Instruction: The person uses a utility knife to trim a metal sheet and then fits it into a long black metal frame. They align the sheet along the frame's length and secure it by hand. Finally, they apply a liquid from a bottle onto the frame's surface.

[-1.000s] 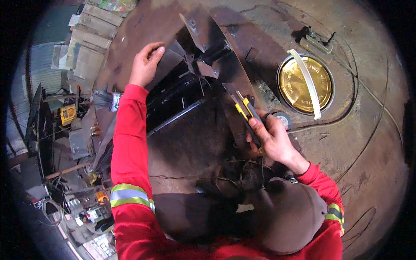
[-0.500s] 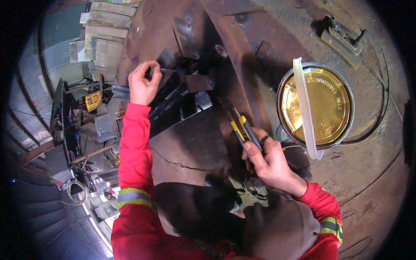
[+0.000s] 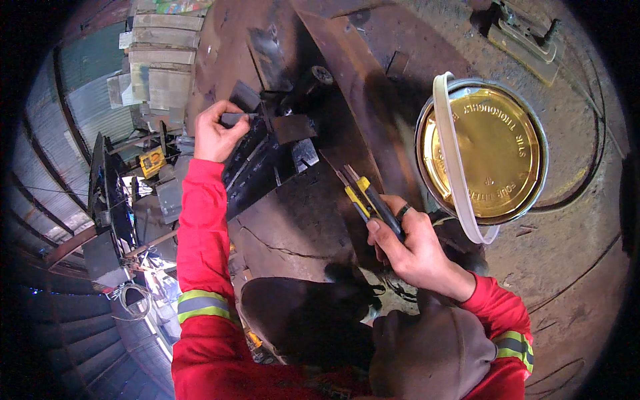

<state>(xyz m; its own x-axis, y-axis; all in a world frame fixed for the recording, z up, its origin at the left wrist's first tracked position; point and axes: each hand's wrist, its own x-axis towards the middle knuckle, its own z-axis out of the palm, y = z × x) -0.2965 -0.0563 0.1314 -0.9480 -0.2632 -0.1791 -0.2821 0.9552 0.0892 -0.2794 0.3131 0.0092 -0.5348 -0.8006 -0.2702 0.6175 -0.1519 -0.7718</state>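
My left hand is closed, with thumb and fingers pinching the end of a small dark flat piece. That piece lies against a black metal frame with upright tabs and plates; whether it is joined to the frame I cannot tell. Lower right of the frame, my right hand grips a tool with two yellow-and-black handles side by side. Two thin metal tips stick out of it toward the frame, apart from it. The tool's exact kind is unclear.
A round tin with a gold lid and pale handle stands right of my right hand. A channel-shaped metal piece lies at the far right. Stacked flat sheets and a yellow device are at the left. My knees are below.
My left hand has closed on the dark piece at the frame. The right hand and its tool have shifted slightly left. The whole view has tilted a little.
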